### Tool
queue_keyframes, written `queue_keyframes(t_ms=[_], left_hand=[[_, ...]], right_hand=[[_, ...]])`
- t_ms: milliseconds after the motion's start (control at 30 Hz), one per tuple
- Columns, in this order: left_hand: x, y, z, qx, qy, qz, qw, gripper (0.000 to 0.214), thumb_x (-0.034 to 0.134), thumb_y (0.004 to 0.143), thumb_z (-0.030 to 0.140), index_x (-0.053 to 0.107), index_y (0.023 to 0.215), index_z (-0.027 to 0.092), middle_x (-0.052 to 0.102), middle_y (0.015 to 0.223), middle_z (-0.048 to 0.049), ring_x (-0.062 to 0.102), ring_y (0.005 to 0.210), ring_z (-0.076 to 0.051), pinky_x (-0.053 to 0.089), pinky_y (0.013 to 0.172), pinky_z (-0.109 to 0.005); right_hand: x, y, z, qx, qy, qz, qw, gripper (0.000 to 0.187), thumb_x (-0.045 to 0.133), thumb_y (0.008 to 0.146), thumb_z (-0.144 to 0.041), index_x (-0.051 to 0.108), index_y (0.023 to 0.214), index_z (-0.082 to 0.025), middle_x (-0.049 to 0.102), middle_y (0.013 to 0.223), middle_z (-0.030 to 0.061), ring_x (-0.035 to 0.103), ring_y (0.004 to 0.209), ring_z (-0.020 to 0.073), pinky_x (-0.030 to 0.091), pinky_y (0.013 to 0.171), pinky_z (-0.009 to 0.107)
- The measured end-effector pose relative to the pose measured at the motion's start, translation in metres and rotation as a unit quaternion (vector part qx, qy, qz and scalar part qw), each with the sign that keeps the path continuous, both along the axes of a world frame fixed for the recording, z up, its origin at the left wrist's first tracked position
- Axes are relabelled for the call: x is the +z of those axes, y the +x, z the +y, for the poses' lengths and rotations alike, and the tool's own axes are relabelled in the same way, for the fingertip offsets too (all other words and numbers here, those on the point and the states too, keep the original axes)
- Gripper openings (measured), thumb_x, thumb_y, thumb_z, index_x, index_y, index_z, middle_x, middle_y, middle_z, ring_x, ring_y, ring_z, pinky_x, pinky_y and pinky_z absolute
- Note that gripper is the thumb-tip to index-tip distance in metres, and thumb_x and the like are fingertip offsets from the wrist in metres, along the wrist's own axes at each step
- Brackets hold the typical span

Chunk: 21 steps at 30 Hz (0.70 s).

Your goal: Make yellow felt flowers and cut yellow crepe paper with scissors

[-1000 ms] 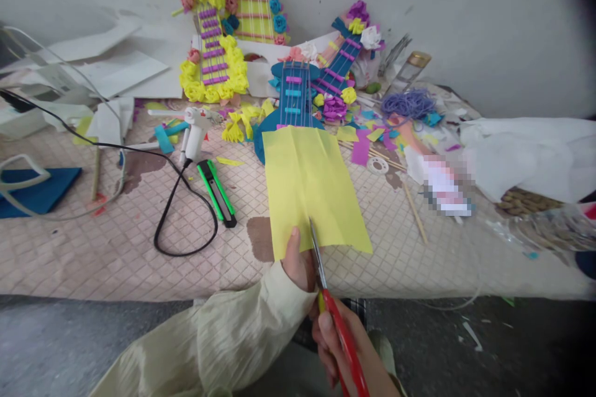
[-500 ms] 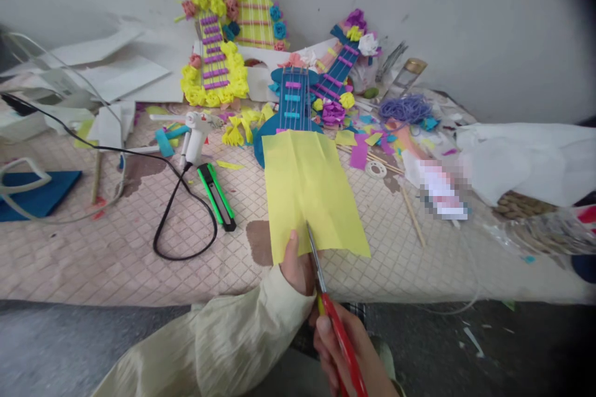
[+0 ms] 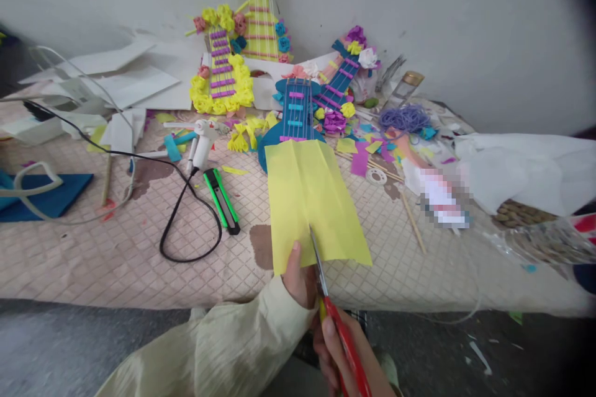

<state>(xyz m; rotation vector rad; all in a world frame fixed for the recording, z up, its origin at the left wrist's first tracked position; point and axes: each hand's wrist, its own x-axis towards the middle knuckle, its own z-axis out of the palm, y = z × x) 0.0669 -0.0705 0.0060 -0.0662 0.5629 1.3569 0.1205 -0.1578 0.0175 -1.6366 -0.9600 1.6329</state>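
Observation:
A creased sheet of yellow paper (image 3: 310, 192) is held up over the near part of the table. My left hand (image 3: 298, 277) grips its lower edge, thumb on top and the other fingers hidden beneath. Scissors (image 3: 342, 335) with red handles are in my right hand (image 3: 351, 350). One blade lies over the paper's lower middle, just right of my left thumb; the other blade is hidden. Behind the sheet's top edge lies a blue paper guitar (image 3: 274, 134) with strings and pink and blue bars.
Left of the paper lie a green box cutter (image 3: 222, 203) and a white glue gun (image 3: 202, 147) with a looped black cord. Flower-trimmed paper guitars (image 3: 222, 68) stand at the back. Purple yarn (image 3: 404, 118), paper scraps and a wooden stick (image 3: 413, 223) are on the right.
The whole scene sits slightly lower and further right in the picture. The paper, both hands and the scissors keep nearly the same position relative to each other.

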Motion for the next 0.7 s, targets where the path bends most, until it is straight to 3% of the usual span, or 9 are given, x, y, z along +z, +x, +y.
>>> queue_keyframes(t_ms=[200, 500, 700], left_hand=[[-0.008, -0.002, 0.001, -0.03, 0.017, 0.005, 0.999, 0.026, 0.051, 0.076, 0.034, 0.066, 0.092, 0.021, 0.065, 0.104, -0.0041, 0.044, 0.116, -0.024, 0.029, 0.102, -0.038], [0.004, -0.001, -0.002, -0.025, 0.018, -0.018, 0.999, 0.034, 0.034, 0.086, 0.029, 0.068, 0.089, 0.021, 0.069, 0.093, -0.0015, 0.048, 0.113, -0.018, 0.026, 0.104, -0.032], [0.001, -0.008, -0.002, 0.012, 0.041, -0.012, 0.999, 0.026, 0.048, 0.077, 0.029, 0.065, 0.096, 0.023, 0.064, 0.105, -0.001, 0.04, 0.12, -0.021, 0.029, 0.103, -0.034]], right_hand=[[0.003, -0.002, 0.003, -0.015, -0.028, 0.034, 0.999, 0.053, 0.039, 0.067, -0.072, 0.043, 0.079, -0.02, 0.031, 0.051, -0.0088, 0.022, 0.034, 0.0017, 0.025, 0.032, 0.015], [0.003, 0.0, 0.004, -0.024, -0.067, 0.032, 0.997, 0.059, 0.042, 0.06, -0.076, 0.043, 0.075, -0.02, 0.028, 0.047, -0.0101, 0.022, 0.034, 0.0011, 0.019, 0.034, 0.015], [-0.001, 0.0, 0.004, -0.013, -0.044, 0.049, 0.998, 0.056, 0.042, 0.061, -0.075, 0.039, 0.07, -0.02, 0.027, 0.047, -0.0105, 0.019, 0.033, 0.0009, 0.022, 0.032, 0.014]])
